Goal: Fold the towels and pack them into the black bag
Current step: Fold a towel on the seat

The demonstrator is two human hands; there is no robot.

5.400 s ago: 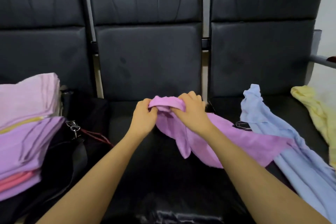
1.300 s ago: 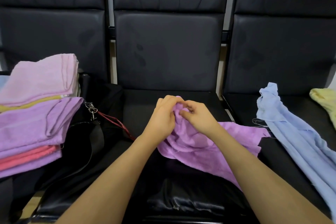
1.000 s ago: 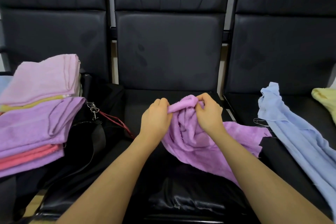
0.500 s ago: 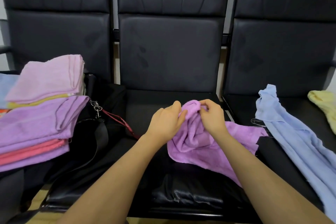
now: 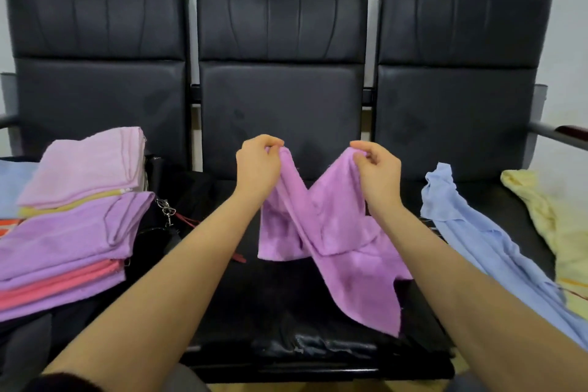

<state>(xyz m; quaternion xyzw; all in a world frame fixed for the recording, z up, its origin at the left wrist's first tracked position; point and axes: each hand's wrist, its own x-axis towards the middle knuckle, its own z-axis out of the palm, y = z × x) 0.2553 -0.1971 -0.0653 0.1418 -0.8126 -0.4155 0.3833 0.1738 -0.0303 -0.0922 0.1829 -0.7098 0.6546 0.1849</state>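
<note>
A row of three black padded seats is seen against a pale wall, and the work is carried out over the middle seat. On the left seat a stack of folded towels, in pink, purple and coral, is piled on top of the black bag, whose clip and red cord show just beside the stack. On the right seat a blue towel and a yellow towel are left unfolded, side by side. The purple towel is held up in front of the middle seat; its upper edge sags in a V between the hands and its lower part is draped on the cushion. One top corner is pinched by the left hand, the other by the right hand, each grip clamped on cloth between thumb and curled fingers, the hands raised and held well apart. The step in hand is judged to be the opening-out of this towel before folding. The next move would call for the edge to be drawn taut, the twist shaken out, and the corners brought together for a first fold.
</note>
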